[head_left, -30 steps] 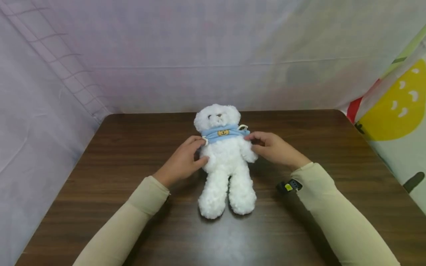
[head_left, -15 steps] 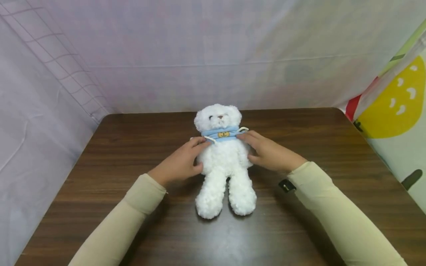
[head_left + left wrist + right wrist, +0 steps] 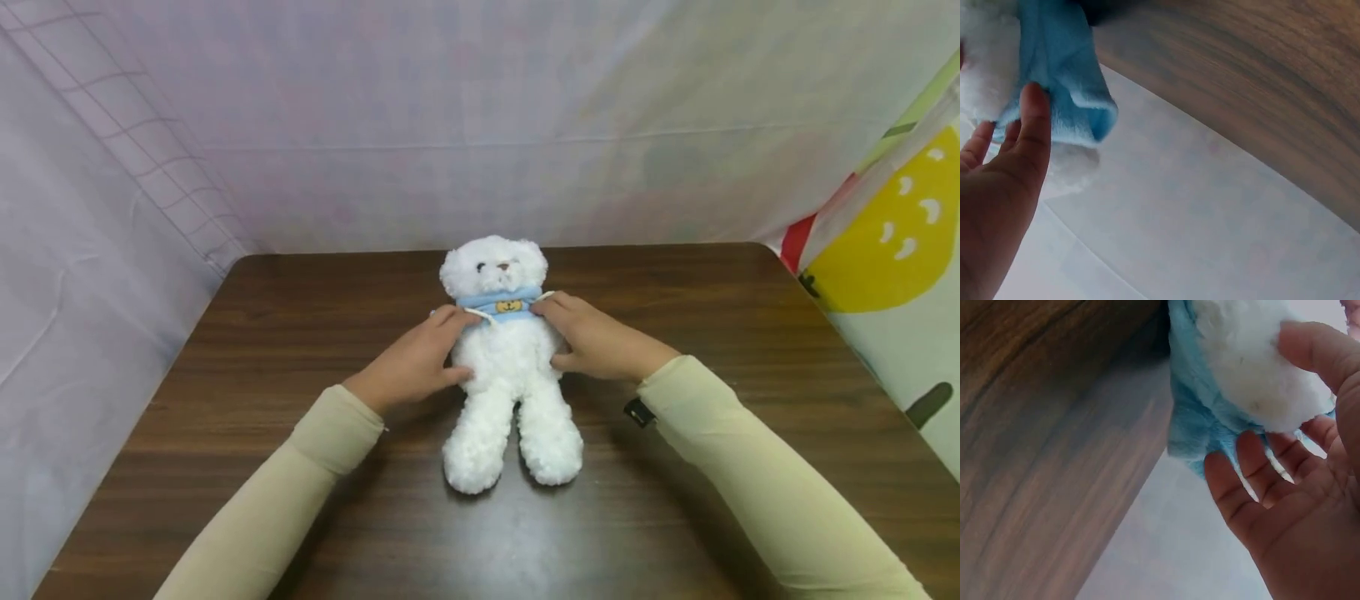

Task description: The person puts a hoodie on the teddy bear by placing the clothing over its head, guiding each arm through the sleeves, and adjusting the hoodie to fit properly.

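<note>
A white plush bear (image 3: 498,354) lies on its back on the table, head toward the far edge. Bunched round its neck and upper chest is a light blue hoodie (image 3: 480,298) with a small yellow bear-face patch (image 3: 508,306) and white cords. My left hand (image 3: 408,360) touches the hoodie's edge at one side, thumb by the bear's belly. At the other side my right hand (image 3: 603,340) rests its fingertips on the cloth, its thumb against the white fur. Both wrist views show extended or loosely bent fingers at the blue cloth (image 3: 1063,69). The bear's arms are mostly hidden.
The dark wooden table (image 3: 315,287) has rounded far corners. Behind it hangs a pale curtain (image 3: 450,125), and at the right a cloth with a yellow print (image 3: 885,242). A black band (image 3: 639,412) shows at the right sleeve cuff.
Both hands have come inward along the hoodie, and the bear's right-side arm is now covered by the right hand. The bear's head has turned slightly, and the left cord now lies across its chest.
</note>
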Action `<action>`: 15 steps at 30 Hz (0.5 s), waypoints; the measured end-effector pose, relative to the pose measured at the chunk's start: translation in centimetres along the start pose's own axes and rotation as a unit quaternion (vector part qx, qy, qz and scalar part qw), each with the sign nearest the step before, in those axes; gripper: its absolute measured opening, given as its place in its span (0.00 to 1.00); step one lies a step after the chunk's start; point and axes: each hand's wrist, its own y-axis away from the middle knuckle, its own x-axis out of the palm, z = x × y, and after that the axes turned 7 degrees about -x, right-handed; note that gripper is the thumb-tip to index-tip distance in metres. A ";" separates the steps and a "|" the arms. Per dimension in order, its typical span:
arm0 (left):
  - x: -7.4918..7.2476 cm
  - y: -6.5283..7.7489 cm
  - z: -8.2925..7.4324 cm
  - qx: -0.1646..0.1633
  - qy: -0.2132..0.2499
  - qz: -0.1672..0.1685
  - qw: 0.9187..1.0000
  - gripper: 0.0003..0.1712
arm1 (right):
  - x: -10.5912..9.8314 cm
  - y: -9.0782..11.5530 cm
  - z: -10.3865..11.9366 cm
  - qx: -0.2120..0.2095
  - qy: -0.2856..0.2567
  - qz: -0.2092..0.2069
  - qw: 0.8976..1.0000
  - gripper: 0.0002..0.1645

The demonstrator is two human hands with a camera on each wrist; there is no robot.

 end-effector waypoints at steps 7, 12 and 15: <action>1.3 -0.2 -0.7 0.018 -0.015 -0.068 0.997 0.31 | 0.9 0.3 0.0 0.011 -0.004 -0.039 0.999 0.28; 2.1 -0.3 -0.9 0.029 -0.031 -0.124 0.991 0.18 | 1.8 0.5 0.5 -0.002 0.041 -0.097 0.994 0.15; 2.4 -0.2 -0.9 0.040 -0.056 -0.146 0.987 0.12 | 2.1 0.6 1.0 -0.014 0.095 -0.132 0.987 0.13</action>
